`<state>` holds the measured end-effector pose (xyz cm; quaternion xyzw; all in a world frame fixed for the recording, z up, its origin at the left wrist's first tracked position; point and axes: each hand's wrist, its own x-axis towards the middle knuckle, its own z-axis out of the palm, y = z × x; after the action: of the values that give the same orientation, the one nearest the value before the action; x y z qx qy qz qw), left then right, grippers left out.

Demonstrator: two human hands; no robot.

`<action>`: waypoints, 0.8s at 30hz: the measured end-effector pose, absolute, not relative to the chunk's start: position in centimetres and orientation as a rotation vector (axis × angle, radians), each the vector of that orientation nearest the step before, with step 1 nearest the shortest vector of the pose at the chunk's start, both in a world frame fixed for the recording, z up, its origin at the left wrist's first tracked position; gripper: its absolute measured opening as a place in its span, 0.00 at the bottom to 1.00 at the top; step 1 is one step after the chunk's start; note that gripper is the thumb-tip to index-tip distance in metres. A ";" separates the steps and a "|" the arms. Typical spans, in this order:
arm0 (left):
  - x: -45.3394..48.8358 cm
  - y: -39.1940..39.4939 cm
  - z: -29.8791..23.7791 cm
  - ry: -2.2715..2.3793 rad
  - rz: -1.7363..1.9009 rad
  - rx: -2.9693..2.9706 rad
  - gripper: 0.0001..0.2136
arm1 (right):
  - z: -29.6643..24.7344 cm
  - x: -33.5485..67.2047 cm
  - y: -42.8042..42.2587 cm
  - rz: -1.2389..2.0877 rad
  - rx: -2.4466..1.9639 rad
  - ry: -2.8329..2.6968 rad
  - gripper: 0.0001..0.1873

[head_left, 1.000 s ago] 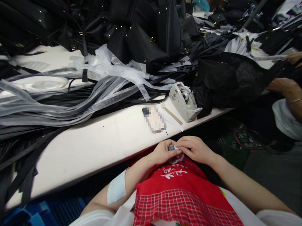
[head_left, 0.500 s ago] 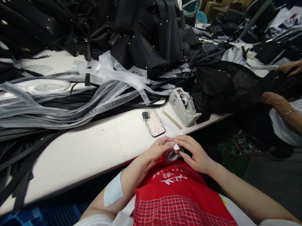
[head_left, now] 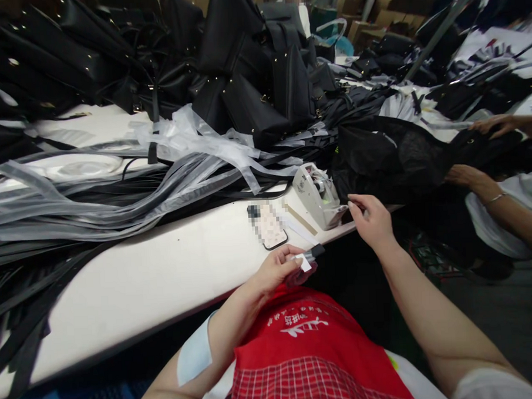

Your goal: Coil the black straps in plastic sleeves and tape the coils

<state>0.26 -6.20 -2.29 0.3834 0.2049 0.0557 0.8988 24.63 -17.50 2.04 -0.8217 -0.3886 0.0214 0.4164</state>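
My left hand (head_left: pixel 278 268) is closed on a small rolled black strap wrapped in clear plastic (head_left: pixel 307 261), held just off the front edge of the white table (head_left: pixel 163 268), above my red apron (head_left: pixel 308 350). Reaching out to the right, my right hand (head_left: pixel 369 219) has its fingers pinched at the cutter end of a white tape dispenser (head_left: pixel 315 192). Whether tape is between those fingers I cannot make out. A phone (head_left: pixel 269 226) lies on the table between my hands.
Long black straps in clear plastic sleeves (head_left: pixel 107 189) cover the table's left. Black bags (head_left: pixel 251 65) are piled at the back, a black cloth heap (head_left: pixel 391 153) at the right. Another person's hands (head_left: pixel 472 176) work at the far right.
My right hand let go of the rolled strap and reached up right to the tape dispenser. My left hand stays on the strap. The view tilted slightly.
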 end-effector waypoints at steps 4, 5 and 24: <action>0.4 -6.4 -2.2 0.353 0.176 0.860 0.23 | 0.1 28.4 -15.5 0.416 -2.029 -0.808 0.19; 0.4 -6.3 -2.4 0.334 0.186 0.885 0.22 | -0.3 28.8 -15.1 0.447 -2.009 -0.802 0.21; 2.3 -6.5 -2.1 0.344 0.270 1.038 0.23 | -1.8 26.4 -18.1 0.558 -1.872 -0.539 0.22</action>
<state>2.25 -6.53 -2.08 0.4921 0.1632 0.1281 0.8454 26.41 -18.09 -1.77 -0.7839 -0.2258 0.2338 0.5291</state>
